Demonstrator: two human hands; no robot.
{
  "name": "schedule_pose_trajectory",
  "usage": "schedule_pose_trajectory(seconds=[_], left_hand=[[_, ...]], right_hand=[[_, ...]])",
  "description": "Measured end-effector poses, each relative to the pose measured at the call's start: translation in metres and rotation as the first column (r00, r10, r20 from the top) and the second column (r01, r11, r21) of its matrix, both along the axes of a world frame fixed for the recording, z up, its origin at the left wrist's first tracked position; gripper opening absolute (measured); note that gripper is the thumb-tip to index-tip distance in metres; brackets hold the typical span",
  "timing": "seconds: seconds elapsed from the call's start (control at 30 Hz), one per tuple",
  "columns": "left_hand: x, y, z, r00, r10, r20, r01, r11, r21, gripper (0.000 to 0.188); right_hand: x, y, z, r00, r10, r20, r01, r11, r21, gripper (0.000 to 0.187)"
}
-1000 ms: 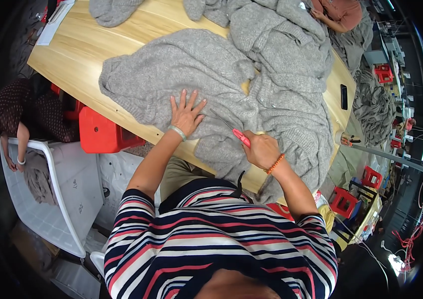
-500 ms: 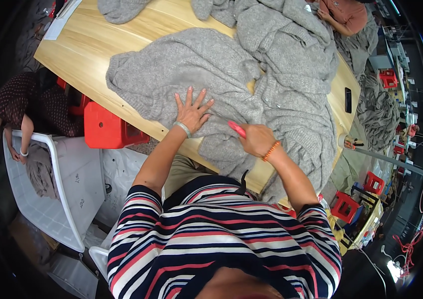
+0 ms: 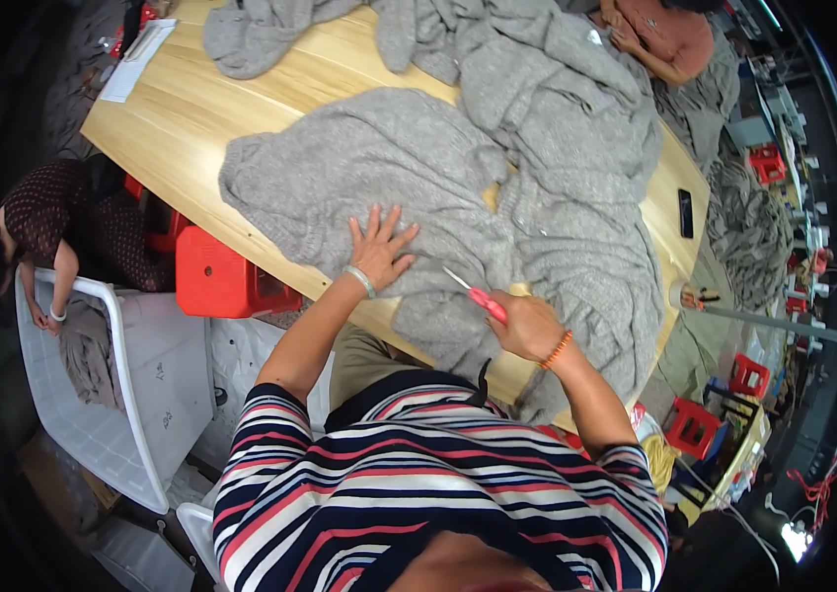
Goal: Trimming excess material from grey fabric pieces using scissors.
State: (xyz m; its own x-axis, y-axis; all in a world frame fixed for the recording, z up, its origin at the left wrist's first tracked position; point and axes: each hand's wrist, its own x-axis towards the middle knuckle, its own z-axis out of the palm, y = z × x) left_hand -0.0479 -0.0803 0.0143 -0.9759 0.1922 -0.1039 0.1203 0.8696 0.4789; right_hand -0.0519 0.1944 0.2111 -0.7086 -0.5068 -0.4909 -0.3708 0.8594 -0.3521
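A grey knitted garment (image 3: 359, 148), probably a sweater, lies spread and wrinkled on a wooden table (image 3: 177, 128) in front of me. My left hand (image 3: 377, 252) rests flat on it with the fingers spread. To the right, my right hand (image 3: 529, 331) is closed round the pink handle of a slim tool (image 3: 486, 303) with a thin metal shaft. Its shaft points away and to the left, over the garment; whether the tip touches the knit I cannot tell. More grey knitwear (image 3: 562, 109) is heaped at the right and far side of the table.
A black phone (image 3: 686, 213) lies by the table's right edge, a clipboard (image 3: 139, 61) at the far left corner. At left are a red stool (image 3: 216, 271) and a person bending over a white bin (image 3: 157, 395). Another person (image 3: 670, 39) sits far right.
My right hand has drawn back toward me with the tool, and its metal shaft now shows. The left hand stays on the garment. The whole view has shifted slightly.
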Motion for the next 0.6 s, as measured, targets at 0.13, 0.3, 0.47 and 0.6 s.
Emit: schedule_pose_trajectory(seconds=[0.13, 0.3, 0.47, 0.6], left_hand=[[-0.020, -0.055, 0.017, 0.967, 0.246, -0.071, -0.193, 0.882, 0.430, 0.037], [-0.071, -0.183, 0.015, 0.616, 0.713, -0.335, -0.648, 0.700, 0.300, 0.029], [-0.111, -0.245, 0.017, 0.500, 0.837, -0.225, -0.859, 0.512, -0.004, 0.046], [-0.118, -0.276, 0.005, 0.522, 0.851, -0.061, -0.852, 0.517, -0.077, 0.054]], right_hand=[[-0.034, 0.018, -0.017, 0.984, -0.177, -0.032, 0.172, 0.977, -0.127, 0.046], [-0.107, 0.004, -0.056, 0.956, -0.278, -0.097, 0.193, 0.839, -0.508, 0.036], [-0.205, -0.014, -0.110, 0.943, -0.315, -0.106, 0.273, 0.916, -0.294, 0.029], [-0.282, -0.074, -0.154, 0.899, -0.188, -0.396, 0.145, 0.980, -0.136, 0.024]])
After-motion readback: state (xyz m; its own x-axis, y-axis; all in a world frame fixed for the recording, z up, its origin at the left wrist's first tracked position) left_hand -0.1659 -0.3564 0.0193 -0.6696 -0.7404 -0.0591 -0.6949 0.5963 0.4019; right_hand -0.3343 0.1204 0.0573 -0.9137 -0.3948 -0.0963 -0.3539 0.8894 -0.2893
